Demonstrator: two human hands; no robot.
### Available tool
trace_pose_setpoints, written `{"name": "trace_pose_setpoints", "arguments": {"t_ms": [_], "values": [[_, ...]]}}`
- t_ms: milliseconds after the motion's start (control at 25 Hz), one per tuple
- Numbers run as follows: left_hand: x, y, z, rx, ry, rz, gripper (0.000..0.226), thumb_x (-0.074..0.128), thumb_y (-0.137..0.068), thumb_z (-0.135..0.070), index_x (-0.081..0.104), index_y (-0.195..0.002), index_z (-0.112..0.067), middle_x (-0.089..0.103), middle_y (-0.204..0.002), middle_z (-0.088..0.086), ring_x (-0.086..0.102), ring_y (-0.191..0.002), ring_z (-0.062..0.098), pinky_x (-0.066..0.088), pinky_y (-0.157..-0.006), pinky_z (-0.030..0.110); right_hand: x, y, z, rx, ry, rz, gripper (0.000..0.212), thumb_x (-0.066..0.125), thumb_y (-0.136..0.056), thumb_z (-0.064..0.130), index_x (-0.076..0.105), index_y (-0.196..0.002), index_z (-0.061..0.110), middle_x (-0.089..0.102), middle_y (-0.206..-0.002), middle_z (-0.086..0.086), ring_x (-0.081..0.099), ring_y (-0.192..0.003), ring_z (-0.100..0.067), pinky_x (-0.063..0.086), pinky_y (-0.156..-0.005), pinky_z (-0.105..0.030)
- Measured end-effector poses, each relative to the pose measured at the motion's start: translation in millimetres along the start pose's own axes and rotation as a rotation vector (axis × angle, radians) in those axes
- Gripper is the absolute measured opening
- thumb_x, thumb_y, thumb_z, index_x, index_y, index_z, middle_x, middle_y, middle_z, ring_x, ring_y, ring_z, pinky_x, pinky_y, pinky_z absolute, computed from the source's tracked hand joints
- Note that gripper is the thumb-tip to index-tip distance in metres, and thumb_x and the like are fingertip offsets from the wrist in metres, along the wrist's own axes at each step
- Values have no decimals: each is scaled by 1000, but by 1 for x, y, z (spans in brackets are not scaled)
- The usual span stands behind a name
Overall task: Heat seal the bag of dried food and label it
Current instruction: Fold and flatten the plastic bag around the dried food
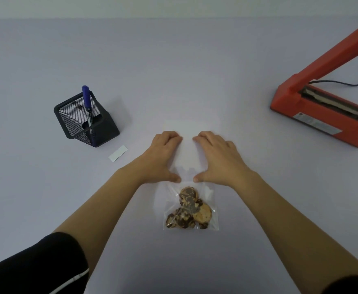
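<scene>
A clear plastic bag (187,153) lies flat on the table in front of me, its open end pointing away. Dried food pieces (189,209), brown and tan, sit in its near end. My left hand (163,158) rests on the bag's upper left part and my right hand (216,158) on its upper right. Their fingertips are bent down onto the plastic and the thumbs point toward each other. A white blank label (117,153) lies to the left. The orange heat sealer (313,115) stands at the far right with its arm raised.
A black mesh pen holder (84,122) with a blue marker (87,98) stands at the left, just behind the label. The sealer's black cable (343,82) runs off to the right. The table top (173,71) is pale lilac.
</scene>
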State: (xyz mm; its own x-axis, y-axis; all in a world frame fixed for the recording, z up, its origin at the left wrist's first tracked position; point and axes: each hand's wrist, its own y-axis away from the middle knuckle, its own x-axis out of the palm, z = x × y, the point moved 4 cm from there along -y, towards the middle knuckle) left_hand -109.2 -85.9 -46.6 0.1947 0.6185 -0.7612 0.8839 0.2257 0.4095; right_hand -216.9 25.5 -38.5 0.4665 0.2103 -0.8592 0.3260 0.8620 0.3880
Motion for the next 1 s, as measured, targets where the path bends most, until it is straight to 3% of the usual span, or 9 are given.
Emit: {"name": "trace_pose_setpoints", "arguments": {"t_ms": [200,320,440,520,600,680,840,1000], "values": [[-5,-10,-2,-22,-170,7,122,80,-58,-52,7,-146,-10,9,-153,6,8,-139,24,16,-115,33,-4,-11,-3,17,50,56,123,80,-54,56,8,-146,20,7,-153,3,16,-137,-20,25,-105,-42],[-3,-6,-6,-48,-204,2,120,79,-61,-50,5,-147,-11,3,-155,9,4,-141,28,17,-115,41,-3,-7,-2,33,35,35,121,79,-57,53,5,-147,19,5,-155,4,13,-138,-20,24,-105,-41],[3,14,-11,-57,-161,-143,88,76,-68,-39,29,-140,-18,24,-144,7,24,-128,27,32,-105,41,7,18,1,50,-27,-151,90,76,-68,42,27,-140,19,28,-145,-1,29,-129,-21,29,-99,-36],[14,28,-13,-6,-97,-228,50,73,-74,-25,55,-119,-18,46,-123,7,40,-109,27,43,-92,41,19,36,3,33,-126,-282,53,73,-75,34,50,-121,20,50,-120,2,46,-110,-18,32,-84,-31],[26,34,-12,88,-12,-240,18,71,-77,-12,68,-94,-14,59,-99,7,51,-90,28,50,-75,42,30,42,3,12,-250,-317,21,71,-79,24,62,-96,19,60,-95,5,54,-90,-16,36,-75,-28],[32,35,-10,125,13,-234,11,67,-79,-8,71,-88,-12,65,-89,6,57,-82,28,50,-73,34,35,40,6,-39,-322,-313,5,70,-80,14,68,-84,16,64,-82,3,58,-77,-16,47,-68,-32],[27,31,-9,61,1,-223,34,68,-81,-11,64,-115,-8,61,-114,10,53,-105,29,34,-91,25,33,37,7,-48,-317,-295,14,71,-79,11,72,-92,13,68,-94,0,61,-88,-18,47,-80,-28],[14,21,-12,43,-13,-138,63,68,-82,-25,40,-137,-11,39,-139,5,33,-126,22,23,-104,22,19,25,3,-9,-215,-163,52,73,-76,27,55,-124,16,53,-126,2,50,-115,-17,41,-96,-35]]}}
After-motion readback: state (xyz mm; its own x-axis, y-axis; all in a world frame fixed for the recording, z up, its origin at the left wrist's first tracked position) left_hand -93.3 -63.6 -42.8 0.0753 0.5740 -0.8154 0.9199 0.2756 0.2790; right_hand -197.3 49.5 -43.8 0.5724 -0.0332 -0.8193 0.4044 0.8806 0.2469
